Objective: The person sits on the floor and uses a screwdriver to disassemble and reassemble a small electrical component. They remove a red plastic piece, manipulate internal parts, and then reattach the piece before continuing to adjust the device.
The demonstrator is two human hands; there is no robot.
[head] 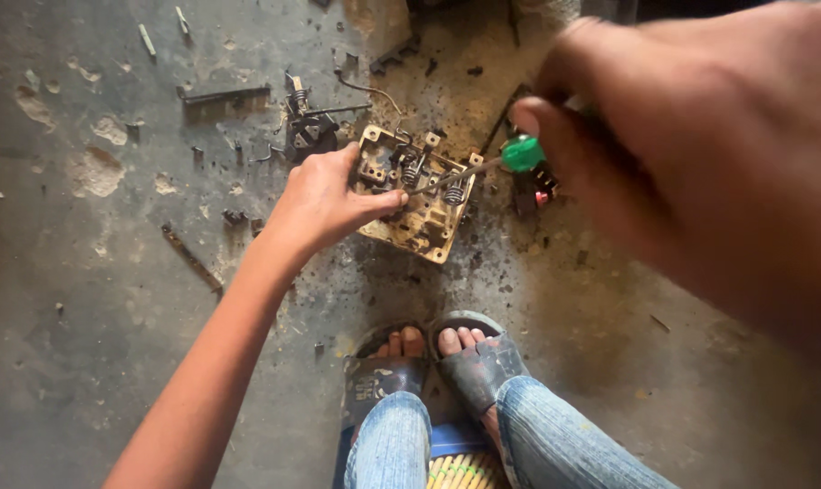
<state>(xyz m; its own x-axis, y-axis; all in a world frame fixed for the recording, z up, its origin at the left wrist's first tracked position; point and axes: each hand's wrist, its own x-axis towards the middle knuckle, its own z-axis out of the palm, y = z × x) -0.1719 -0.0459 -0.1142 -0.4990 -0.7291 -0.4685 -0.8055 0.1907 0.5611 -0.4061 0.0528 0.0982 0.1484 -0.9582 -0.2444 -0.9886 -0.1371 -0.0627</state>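
Engine head (424, 222) | left hand (324, 204) grips edge | right hand (628, 136) holds screwdriver (492, 163)

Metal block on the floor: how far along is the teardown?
Done: loose parts and small bits already lie on the floor beside it. In hand: left hand steadies the block; right hand works a green-handled screwdriver at its top. Left: springs and fittings are still mounted on the block.
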